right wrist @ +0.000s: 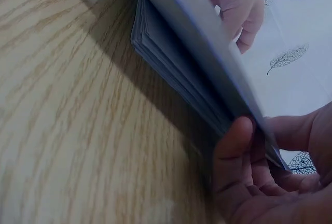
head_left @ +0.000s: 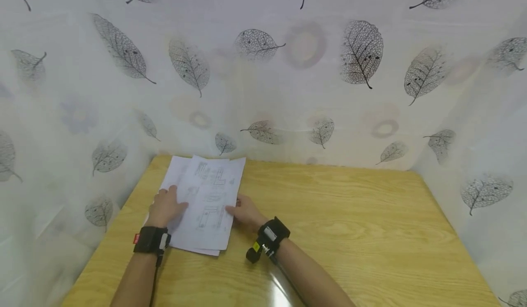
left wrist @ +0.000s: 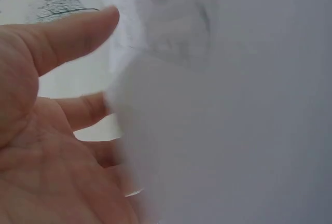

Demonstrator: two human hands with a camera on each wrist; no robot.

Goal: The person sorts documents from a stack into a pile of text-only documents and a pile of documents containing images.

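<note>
Printed sheets of paper (head_left: 212,192) with line drawings lie at the table's left side, the upper ones slanted over the stack (head_left: 177,172) beneath. My right hand (head_left: 247,212) pinches their right edge between thumb and fingers. In the right wrist view, the lifted sheets (right wrist: 202,37) stand tilted above the thick lower stack (right wrist: 166,63), with a gap between. My left hand (head_left: 165,205) is at the left side of the papers, fingers spread. Its thumb stands apart from the fingers in the left wrist view, where a blurred white sheet (left wrist: 223,120) hides some fingertips.
The wood-grain table (head_left: 350,220) extends to the right of the papers. A white curtain (head_left: 280,87) with a leaf print surrounds its back and sides. Black camera straps with cables sit on both wrists, including the right strap (head_left: 275,234).
</note>
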